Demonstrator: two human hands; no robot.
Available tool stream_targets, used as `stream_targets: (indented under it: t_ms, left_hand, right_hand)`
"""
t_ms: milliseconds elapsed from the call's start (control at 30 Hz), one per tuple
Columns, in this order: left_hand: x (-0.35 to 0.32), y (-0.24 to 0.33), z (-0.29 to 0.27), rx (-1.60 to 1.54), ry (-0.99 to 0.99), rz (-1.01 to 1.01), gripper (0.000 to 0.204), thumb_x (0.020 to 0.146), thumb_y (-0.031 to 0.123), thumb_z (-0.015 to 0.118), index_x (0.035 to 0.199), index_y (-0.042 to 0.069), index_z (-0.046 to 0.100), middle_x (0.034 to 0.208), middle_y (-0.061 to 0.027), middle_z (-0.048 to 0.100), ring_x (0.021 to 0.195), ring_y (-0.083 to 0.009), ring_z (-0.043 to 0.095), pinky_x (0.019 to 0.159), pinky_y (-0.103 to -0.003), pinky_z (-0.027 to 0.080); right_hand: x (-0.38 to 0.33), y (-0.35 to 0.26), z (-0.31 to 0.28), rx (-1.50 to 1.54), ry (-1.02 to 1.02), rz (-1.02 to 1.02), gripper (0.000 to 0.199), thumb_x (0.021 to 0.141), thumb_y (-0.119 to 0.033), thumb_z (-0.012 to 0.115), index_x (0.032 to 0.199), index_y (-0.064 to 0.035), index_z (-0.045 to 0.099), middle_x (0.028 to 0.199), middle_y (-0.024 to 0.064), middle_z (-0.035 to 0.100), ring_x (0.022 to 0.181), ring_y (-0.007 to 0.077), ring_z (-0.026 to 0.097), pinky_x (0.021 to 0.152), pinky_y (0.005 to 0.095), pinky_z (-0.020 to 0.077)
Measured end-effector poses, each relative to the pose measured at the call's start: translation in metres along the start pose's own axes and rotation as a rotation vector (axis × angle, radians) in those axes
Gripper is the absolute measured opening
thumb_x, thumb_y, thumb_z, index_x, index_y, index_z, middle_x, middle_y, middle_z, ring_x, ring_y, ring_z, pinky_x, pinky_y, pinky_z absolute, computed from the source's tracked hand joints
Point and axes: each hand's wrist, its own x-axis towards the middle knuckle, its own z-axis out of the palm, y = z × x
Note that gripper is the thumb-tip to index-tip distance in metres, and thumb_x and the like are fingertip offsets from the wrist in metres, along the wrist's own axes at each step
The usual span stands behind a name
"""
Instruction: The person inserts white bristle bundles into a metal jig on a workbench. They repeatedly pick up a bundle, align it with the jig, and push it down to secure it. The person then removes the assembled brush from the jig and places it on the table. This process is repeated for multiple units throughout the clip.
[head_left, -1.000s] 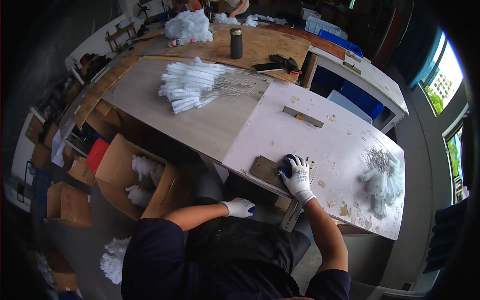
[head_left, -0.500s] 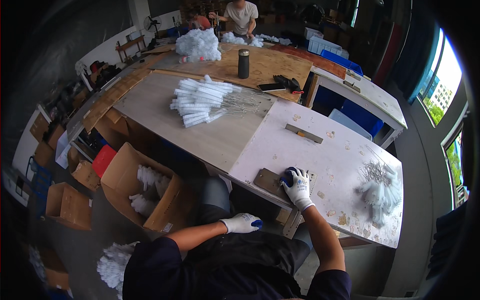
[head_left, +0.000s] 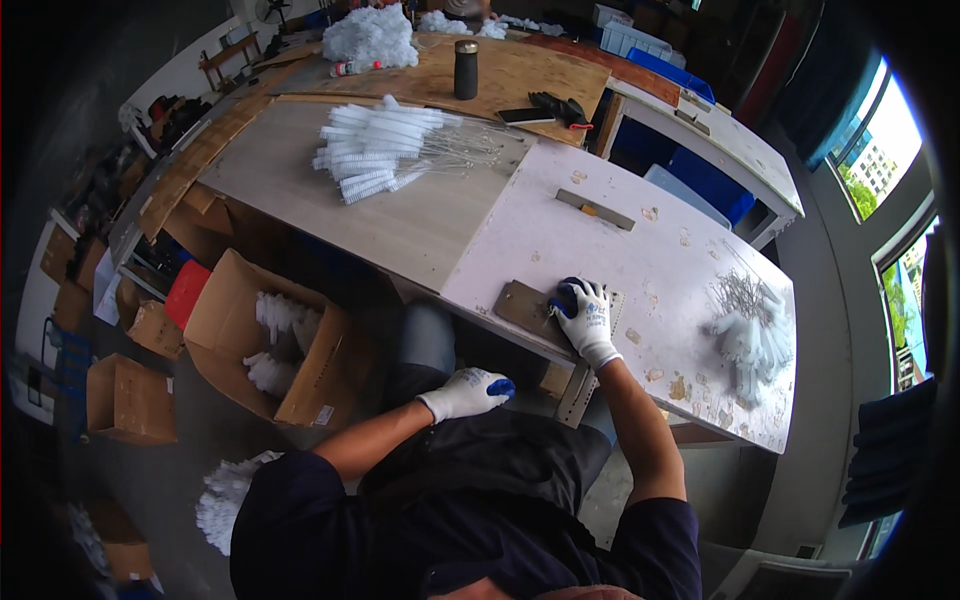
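A white glove with blue on the palm side covers each hand. My left hand rests low over my lap with its fingers curled in; anything inside them is hidden. My right hand is on the white tabletop near its front edge, its bent fingers closed on the right end of a flat, dark metal plate. Beside that hand a perforated metal strip lies on the table. Another perforated metal piece sticks out below the table edge, near my leg.
White bristle brushes with wire stems lie far left, more at the right. A metal bar sits mid-table. Behind stand a dark bottle, a phone and black gloves. An open carton holds brushes at the left.
The whole view has shifted, so the tables sit higher in the picture and the person at the back is mostly out of it. Both hands keep nearly the same places.
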Motion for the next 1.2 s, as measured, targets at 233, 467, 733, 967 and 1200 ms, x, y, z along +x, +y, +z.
stream_targets:
  t_ms: [233, 467, 733, 967, 1200]
  left_hand:
    - [0.005, -0.002, -0.003, -0.112, 0.047, 0.064, 0.037, 0.093, 0.030, 0.067, 0.123, 0.007, 0.068, 0.118, -0.0148, 0.072, 0.112, -0.0327, 0.067, 0.096, -0.040, 0.052]
    - [0.010, 0.002, 0.007, -0.165, -0.067, 0.040, 0.038, 0.094, 0.031, 0.066, 0.124, 0.009, 0.068, 0.119, -0.0150, 0.071, 0.112, -0.0343, 0.067, 0.096, -0.042, 0.052]
    - [0.027, 0.001, 0.022, -0.226, -0.051, 0.107, 0.037, 0.095, 0.031, 0.066, 0.125, 0.010, 0.067, 0.118, -0.0150, 0.071, 0.112, -0.0341, 0.067, 0.096, -0.041, 0.052]
    - [0.024, 0.036, -0.023, -0.322, 0.180, 0.277, 0.037, 0.090, 0.014, 0.071, 0.126, 0.007, 0.066, 0.117, -0.0143, 0.071, 0.106, -0.0305, 0.070, 0.091, -0.038, 0.056]
    - [0.096, 0.028, -0.150, 0.187, 0.565, 0.363, 0.053, 0.087, 0.021, 0.075, 0.136, 0.012, 0.059, 0.135, -0.0146, 0.058, 0.122, -0.0317, 0.060, 0.101, -0.040, 0.051]
  right_hand:
    - [0.003, 0.002, 0.000, -0.015, -0.046, 0.002, 0.038, 0.082, -0.027, 0.076, 0.114, -0.0107, 0.068, 0.126, 0.0086, 0.064, 0.123, 0.0335, 0.052, 0.106, 0.0472, 0.0394]
    - [0.000, 0.003, 0.002, 0.006, -0.037, 0.004, 0.038, 0.081, -0.027, 0.076, 0.114, -0.0114, 0.068, 0.125, 0.0084, 0.064, 0.123, 0.0336, 0.052, 0.106, 0.0473, 0.0395]
    - [0.003, 0.002, -0.002, 0.004, -0.046, 0.013, 0.036, 0.081, -0.026, 0.076, 0.114, -0.0127, 0.069, 0.126, 0.0075, 0.064, 0.123, 0.0331, 0.053, 0.106, 0.0479, 0.0398]
    - [0.005, 0.006, 0.004, 0.022, -0.038, 0.010, 0.040, 0.078, -0.024, 0.077, 0.116, -0.0128, 0.067, 0.128, 0.0077, 0.063, 0.123, 0.0335, 0.052, 0.106, 0.0476, 0.0398]
    - [0.009, 0.005, 0.000, 0.017, -0.059, 0.004, 0.045, 0.080, -0.021, 0.075, 0.122, -0.0094, 0.063, 0.131, 0.0093, 0.061, 0.125, 0.0342, 0.051, 0.107, 0.0488, 0.0387]
